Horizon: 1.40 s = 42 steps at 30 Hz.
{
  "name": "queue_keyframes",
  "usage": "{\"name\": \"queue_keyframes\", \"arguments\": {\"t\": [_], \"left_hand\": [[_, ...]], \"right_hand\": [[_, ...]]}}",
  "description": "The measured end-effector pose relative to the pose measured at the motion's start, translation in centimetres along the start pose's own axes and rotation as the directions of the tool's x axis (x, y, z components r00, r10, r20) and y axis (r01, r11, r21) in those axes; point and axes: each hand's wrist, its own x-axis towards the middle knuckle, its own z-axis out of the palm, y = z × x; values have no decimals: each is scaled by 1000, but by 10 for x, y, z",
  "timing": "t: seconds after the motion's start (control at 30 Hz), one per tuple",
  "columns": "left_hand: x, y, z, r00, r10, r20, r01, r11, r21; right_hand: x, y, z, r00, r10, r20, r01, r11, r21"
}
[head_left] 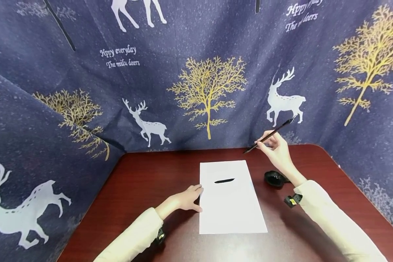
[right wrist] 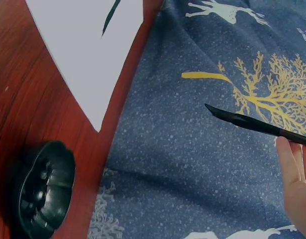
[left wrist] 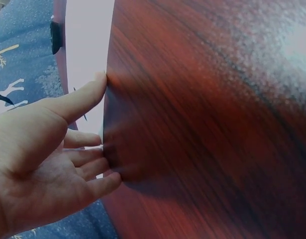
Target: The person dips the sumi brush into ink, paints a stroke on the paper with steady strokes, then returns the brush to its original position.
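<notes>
A white sheet of paper [head_left: 230, 211] lies on the table with one short, nearly level black stroke [head_left: 224, 181] in its upper part. My left hand [head_left: 187, 198] rests at the sheet's left edge, fingers and thumb extended and touching it; the left wrist view shows the thumb [left wrist: 88, 98] on that edge. Above the table's far right, my right hand [head_left: 276, 149] pinches a dark writing brush [head_left: 269, 136] by its shaft. The brush slants, its black tip [right wrist: 225, 115] pointing down toward the left, apart from the paper. In the right wrist view only part of that hand shows.
A dark, glossy, lobed ink dish [head_left: 275, 178] stands right of the paper, beneath the right forearm. The reddish-brown table [head_left: 144, 167] meets a blue curtain [head_left: 183, 43] printed with deer and trees along its back and sides.
</notes>
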Motion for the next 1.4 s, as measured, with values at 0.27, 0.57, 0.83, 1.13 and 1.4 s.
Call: {"name": "queue_keyframes", "arguments": {"t": [0.27, 0.57, 0.83, 1.13, 1.4], "left_hand": [[0, 1, -1, 1000, 3, 6, -3, 1000, 19], [0, -1, 0, 1000, -9, 14, 9, 1000, 15], [1, -2, 2, 1000, -11, 6, 11, 1000, 25], [4, -3, 3, 1000, -3, 4, 3, 1000, 19], [1, 0, 1, 1000, -7, 8, 7, 1000, 7]], "right_hand": [[-10, -24, -5, 998, 10, 61, -1, 990, -143], [-20, -31, -9, 989, -31, 147, 78, 942, -326], [-23, -5, -23, 915, -260, 308, 377, 822, -426], [-24, 13, -35, 873, -325, 363, 475, 732, -489], [-35, 17, -45, 865, -282, 415, 482, 695, -534]]}}
